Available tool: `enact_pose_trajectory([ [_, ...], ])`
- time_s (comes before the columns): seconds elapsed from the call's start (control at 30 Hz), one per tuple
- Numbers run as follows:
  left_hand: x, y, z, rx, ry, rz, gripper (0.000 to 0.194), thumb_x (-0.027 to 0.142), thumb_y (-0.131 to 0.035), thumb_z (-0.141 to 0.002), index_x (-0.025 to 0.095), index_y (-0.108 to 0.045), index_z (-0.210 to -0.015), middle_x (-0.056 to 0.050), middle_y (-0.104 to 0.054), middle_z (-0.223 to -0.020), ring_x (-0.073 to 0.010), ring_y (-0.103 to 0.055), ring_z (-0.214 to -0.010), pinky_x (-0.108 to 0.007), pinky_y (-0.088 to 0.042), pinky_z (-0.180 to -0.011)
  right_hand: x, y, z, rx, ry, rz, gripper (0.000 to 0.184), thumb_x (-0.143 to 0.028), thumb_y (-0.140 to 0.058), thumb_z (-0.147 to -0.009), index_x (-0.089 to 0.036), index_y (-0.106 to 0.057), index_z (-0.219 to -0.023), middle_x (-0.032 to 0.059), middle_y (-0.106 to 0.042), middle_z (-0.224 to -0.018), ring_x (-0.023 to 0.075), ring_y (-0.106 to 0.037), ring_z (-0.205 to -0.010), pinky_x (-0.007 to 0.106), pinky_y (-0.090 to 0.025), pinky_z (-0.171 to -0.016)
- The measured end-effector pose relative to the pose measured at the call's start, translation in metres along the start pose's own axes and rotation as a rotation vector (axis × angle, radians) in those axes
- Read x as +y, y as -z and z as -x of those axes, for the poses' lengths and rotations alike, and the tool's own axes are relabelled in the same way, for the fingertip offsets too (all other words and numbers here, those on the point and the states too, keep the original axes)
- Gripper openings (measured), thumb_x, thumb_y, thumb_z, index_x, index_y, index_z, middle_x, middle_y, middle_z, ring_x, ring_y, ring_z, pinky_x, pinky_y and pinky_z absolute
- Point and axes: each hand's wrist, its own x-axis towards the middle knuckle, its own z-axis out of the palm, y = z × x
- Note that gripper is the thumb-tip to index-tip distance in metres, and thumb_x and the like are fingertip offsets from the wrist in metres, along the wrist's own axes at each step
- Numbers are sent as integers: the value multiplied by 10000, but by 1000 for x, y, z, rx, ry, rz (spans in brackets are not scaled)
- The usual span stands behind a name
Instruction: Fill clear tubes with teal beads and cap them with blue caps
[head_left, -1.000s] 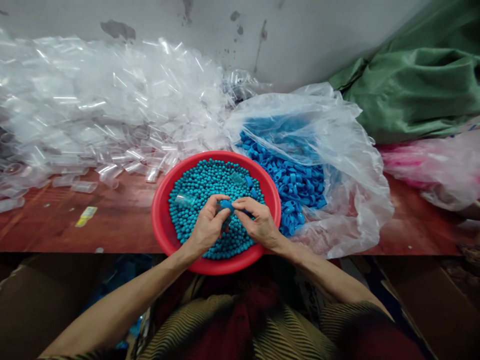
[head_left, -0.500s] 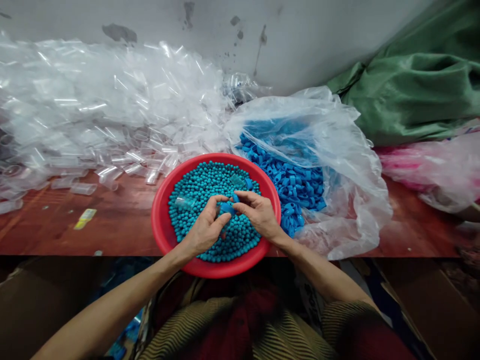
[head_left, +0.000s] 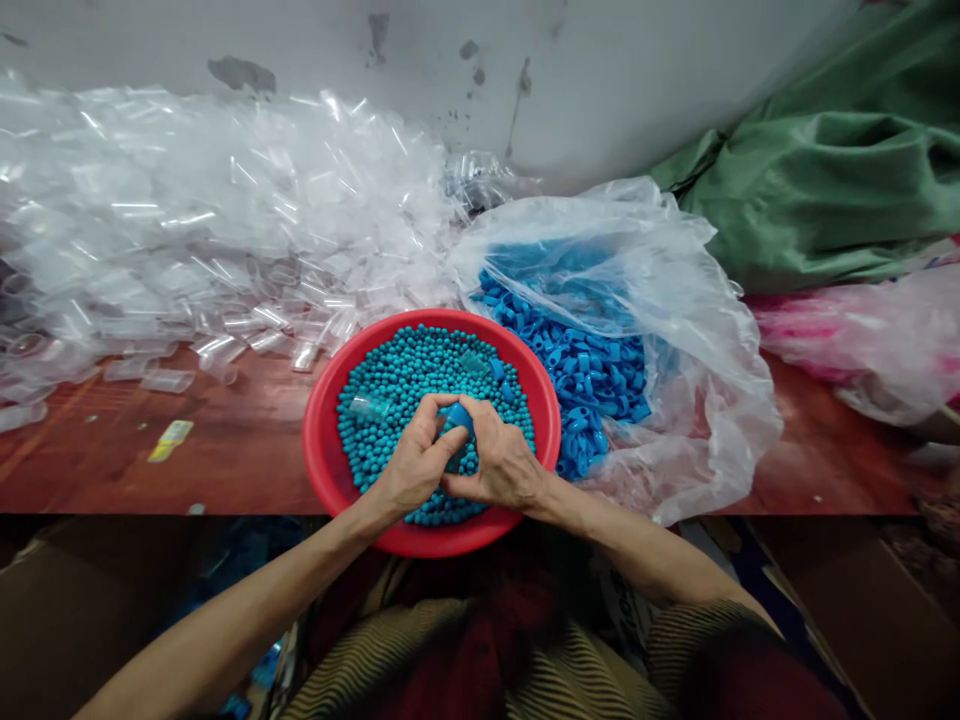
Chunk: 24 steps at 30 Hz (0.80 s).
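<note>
A red bowl (head_left: 324, 440) full of small teal balls (head_left: 405, 385) stands at the front edge of the table. Both hands meet over the bowl's middle. My left hand (head_left: 414, 466) is closed round a small clear tube that is mostly hidden by the fingers. My right hand (head_left: 499, 462) pinches a blue cap (head_left: 456, 417) and presses it against the top of what the left hand holds. A loose clear tube (head_left: 370, 405) and a few blue caps (head_left: 496, 367) lie on the balls.
A big heap of clear plastic tubes (head_left: 210, 230) fills the left and back of the red-brown table (head_left: 225, 450). An open clear bag of blue caps (head_left: 592, 360) sits right of the bowl. Green cloth (head_left: 832, 180) and a pink bag (head_left: 862, 340) lie at the right.
My right hand has swung in over the left, bringing the blue cap from between the fingertips to pressed on top. Both hands have closed together.
</note>
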Motion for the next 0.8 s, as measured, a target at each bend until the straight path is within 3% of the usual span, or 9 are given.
enact_pose_trajectory([
  [0.13,-6,-5,0,99,8,-39,208,287,-553,-781,198,-488,-958,56,-424,-675,-89,-408,-595,-212,-357,-579,-2,-6,1,4,-30,47,797,-432,-630,-713,-87,-291,-1346,188,-566,-1048,300,-609,-876,382,-541,-602],
  [0.27,-9,-6,-1,117,-2,-9,214,282,-555,-786,193,-486,-968,48,-471,-711,-94,-452,-639,-216,-380,-607,-4,-10,3,-11,-76,3,836,-415,-631,-720,-56,-247,-1370,223,-535,-1110,326,-594,-932,427,-547,-642],
  [0.37,-8,-2,-3,71,46,19,300,307,-593,-763,181,-490,-1014,52,-490,-697,-83,-458,-597,-209,-383,-566,-3,-7,2,-60,-108,-99,886,-383,-661,-725,-112,-184,-1420,210,-497,-1198,311,-573,-1016,429,-544,-738],
  [0.47,-3,9,-4,-17,138,134,414,378,-610,-743,196,-457,-1082,57,-517,-669,-91,-501,-532,-211,-393,-492,6,1,0,-162,-114,-275,1031,-394,-723,-697,-234,-58,-1468,180,-392,-1359,239,-592,-967,375,-544,-747],
  [0.53,4,22,-3,25,140,136,429,390,-613,-735,207,-439,-1082,56,-536,-677,-104,-538,-523,-222,-421,-483,16,7,-2,-164,-141,-364,1050,-391,-731,-700,-264,-33,-1474,172,-335,-1415,194,-598,-894,339,-544,-708],
  [0.63,16,52,1,204,43,-29,357,349,-608,-736,209,-458,-1028,45,-556,-722,-100,-565,-563,-226,-458,-538,33,15,-4,-170,-193,-361,800,-346,-649,-790,-230,-210,-1449,149,-474,-1296,160,-595,-791,328,-534,-690],
  [0.73,19,94,7,391,-31,-245,287,301,-586,-751,203,-495,-1005,41,-561,-759,-78,-541,-597,-197,-451,-563,47,18,-4,-267,-159,-263,529,-297,-594,-838,-186,-435,-1329,108,-602,-1098,154,-603,-750,340,-518,-746],
  [0.8,12,126,12,532,-10,-403,288,270,-591,-755,187,-509,-1018,34,-575,-809,-71,-533,-642,-189,-451,-596,52,18,-6,-318,-120,-171,422,-280,-584,-849,-168,-514,-1250,99,-629,-1051,170,-614,-811,343,-503,-784],
])
